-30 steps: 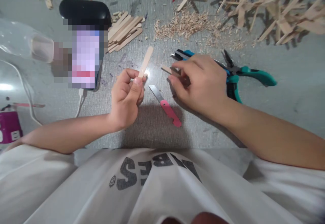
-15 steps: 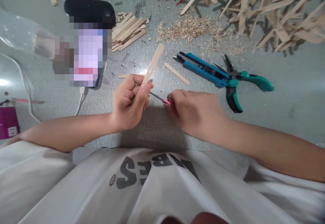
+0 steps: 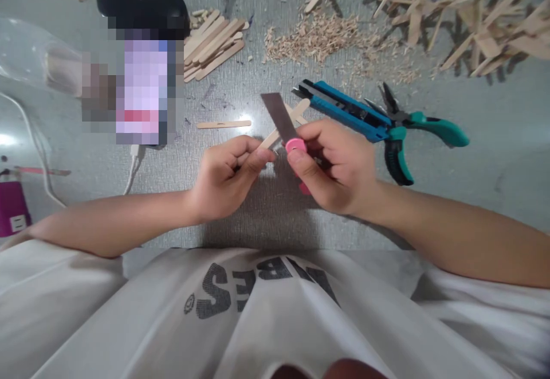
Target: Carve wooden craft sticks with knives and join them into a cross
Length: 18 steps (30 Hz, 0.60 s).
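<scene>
A wooden stick (image 3: 270, 139) is pinched between thumb and fingers of the left hand (image 3: 227, 174), over the desk (image 3: 253, 233), in from its near edge. The right hand (image 3: 341, 164) is curled around a pink knife (image 3: 282, 120), blade crossing the stick; contact is hard to judge. Farther from that edge lies a loose stick (image 3: 223, 124).

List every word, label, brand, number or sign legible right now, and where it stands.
"BES": upside down on the white shirt; the letters before it are distorted by folds.
Round mark beside the "S": too small to read.
Phone screen: pixelated, unreadable.
Pliers: no legible lettering.
Pink-handled knife: no legible lettering.
</scene>
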Each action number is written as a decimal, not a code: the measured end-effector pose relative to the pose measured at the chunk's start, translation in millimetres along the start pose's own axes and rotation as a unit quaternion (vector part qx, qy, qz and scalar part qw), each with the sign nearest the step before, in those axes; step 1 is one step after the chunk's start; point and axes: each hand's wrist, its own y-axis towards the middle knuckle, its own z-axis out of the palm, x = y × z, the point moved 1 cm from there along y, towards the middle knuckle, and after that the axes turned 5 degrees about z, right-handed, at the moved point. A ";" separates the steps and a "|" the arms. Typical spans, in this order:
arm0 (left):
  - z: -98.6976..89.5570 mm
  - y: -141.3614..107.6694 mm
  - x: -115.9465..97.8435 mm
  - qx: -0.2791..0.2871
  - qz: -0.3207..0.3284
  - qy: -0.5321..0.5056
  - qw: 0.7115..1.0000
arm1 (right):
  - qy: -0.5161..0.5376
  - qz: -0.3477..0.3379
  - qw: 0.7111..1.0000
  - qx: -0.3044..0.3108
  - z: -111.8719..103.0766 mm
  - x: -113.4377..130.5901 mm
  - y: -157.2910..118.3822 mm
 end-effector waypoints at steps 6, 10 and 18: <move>0.5 0.8 -1.0 0.021 0.006 0.001 1.000 | 0.006 -0.033 0.999 -0.016 -0.9 -0.2 2.6; -0.1 3.0 -3.1 0.030 0.011 0.014 0.999 | 0.005 0.002 1.000 -0.008 -1.2 -0.4 2.6; -1.0 2.5 0.0 0.057 0.021 0.018 0.998 | 0.107 0.112 0.987 0.027 1.7 -1.5 -0.5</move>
